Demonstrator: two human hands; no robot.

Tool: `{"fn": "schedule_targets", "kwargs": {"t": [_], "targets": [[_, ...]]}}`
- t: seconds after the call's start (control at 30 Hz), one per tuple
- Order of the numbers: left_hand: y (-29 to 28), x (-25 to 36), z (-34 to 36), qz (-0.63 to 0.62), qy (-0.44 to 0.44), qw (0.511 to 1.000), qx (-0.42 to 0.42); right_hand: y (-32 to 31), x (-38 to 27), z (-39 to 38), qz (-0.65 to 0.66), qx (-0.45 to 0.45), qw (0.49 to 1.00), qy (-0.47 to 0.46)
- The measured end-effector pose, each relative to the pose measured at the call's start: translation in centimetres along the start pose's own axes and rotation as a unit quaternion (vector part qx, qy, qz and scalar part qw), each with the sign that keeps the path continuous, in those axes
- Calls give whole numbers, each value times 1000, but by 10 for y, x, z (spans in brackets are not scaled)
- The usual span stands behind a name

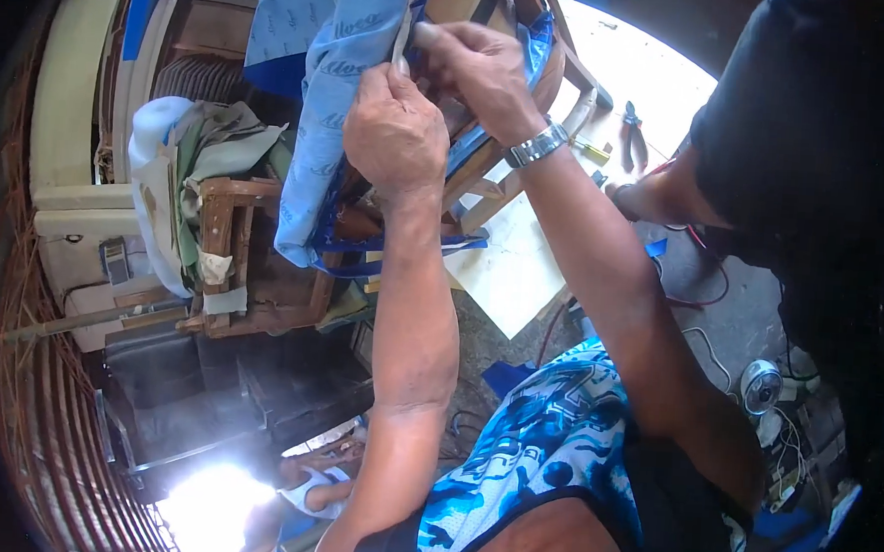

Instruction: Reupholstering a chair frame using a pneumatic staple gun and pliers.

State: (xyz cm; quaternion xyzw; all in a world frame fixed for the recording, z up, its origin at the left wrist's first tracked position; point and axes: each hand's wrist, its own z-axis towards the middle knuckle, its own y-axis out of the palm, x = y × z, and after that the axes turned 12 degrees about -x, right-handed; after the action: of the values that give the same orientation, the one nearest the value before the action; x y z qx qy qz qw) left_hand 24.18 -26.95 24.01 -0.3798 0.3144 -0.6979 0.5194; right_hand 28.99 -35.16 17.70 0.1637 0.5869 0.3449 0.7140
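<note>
My left hand (394, 134) is raised at the top centre, its fingers pinched on the edge of a light blue printed fabric (327, 90) that hangs over a wooden chair frame (488, 158). My right hand (473, 68) is just to its right, fingers closed on the same fabric edge near a thin white strip. A metal watch (537, 144) sits on my right wrist. The fabric drapes down to the left, with dark blue trim at its lower end.
Another wooden chair frame (228, 255) with padding stands at the left. A pale board (523, 260) lies under the frame, with pliers (633, 126) at the top right. Another person in black (819, 146) stands at the right. Cables and a small fan (761, 385) lie on the floor.
</note>
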Motion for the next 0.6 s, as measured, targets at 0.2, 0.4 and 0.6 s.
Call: {"fn": "schedule_targets", "kwargs": {"t": [0.2,0.4,0.6], "targets": [[5,-9,-3,-28,-13,999,25,-10,-2,14,-238,40,968,-69],[-10,-37,1,-15,-40,999,-17,-14,31,-62,-370,38,920,-123],[3,-10,11,-29,-23,999,-40,-147,175,-284,-613,-70,730,295]]}}
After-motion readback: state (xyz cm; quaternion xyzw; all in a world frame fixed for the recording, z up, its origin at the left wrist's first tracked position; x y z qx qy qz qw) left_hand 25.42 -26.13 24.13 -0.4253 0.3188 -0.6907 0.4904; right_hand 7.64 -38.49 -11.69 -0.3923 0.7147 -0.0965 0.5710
